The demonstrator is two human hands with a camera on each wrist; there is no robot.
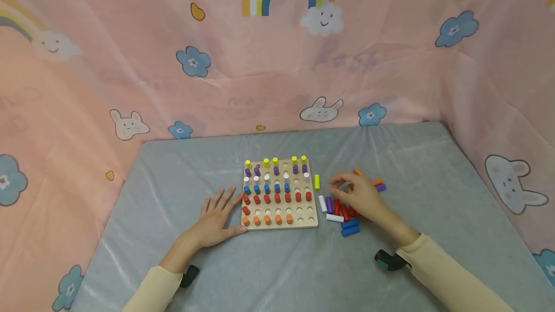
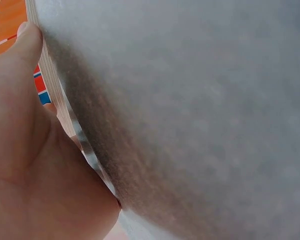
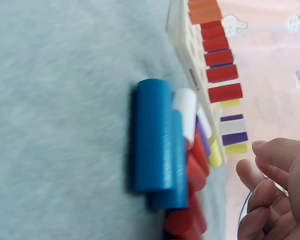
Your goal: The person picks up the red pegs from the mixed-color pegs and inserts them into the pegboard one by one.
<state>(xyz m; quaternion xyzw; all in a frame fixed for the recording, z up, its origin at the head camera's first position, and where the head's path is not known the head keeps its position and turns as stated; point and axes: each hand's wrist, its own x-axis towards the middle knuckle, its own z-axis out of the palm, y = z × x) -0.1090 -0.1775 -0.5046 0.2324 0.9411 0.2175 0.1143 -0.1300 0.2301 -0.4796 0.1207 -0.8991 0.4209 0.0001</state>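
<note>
Two cream-coloured fabric sleeves (image 1: 147, 292) occupy the near edge, each with a black wrist-worn unit (image 1: 390, 260) beside the cuff. Beyond the right cuff, two blue cylindrical pegs (image 1: 350, 231) lie side by side, long axes roughly left to right. The left hand (image 1: 214, 223) is released, fingers extended and spread, at the left side of a light-coloured square wooden pegboard (image 1: 270, 227); its thumb rests against the board's near-left corner. Next outward, right of the board, lie a white cylindrical peg (image 1: 335, 218) set crosswise and several red cylindrical pegs (image 1: 344, 212), some partly hidden by the right hand (image 1: 360, 197). That hand is raised over the loose group, fingers loosely bent, with no peg visible in its grasp. Critical relation: a bright yellow cylindrical peg (image 1: 317, 182) lies just left of the right fingertips, between them and the board; its long axis runs near to far, roughly parallel to the board's right edge. The right hand is the nearer one; the left is across the board. On the far side of the right hand lie orange cylindrical pegs (image 1: 377, 182) and a purple cylindrical peg (image 1: 380, 188). Grey cloth (image 1: 225, 153) covers the table, backed by a pink printed fabric backdrop (image 1: 269, 71).
</note>
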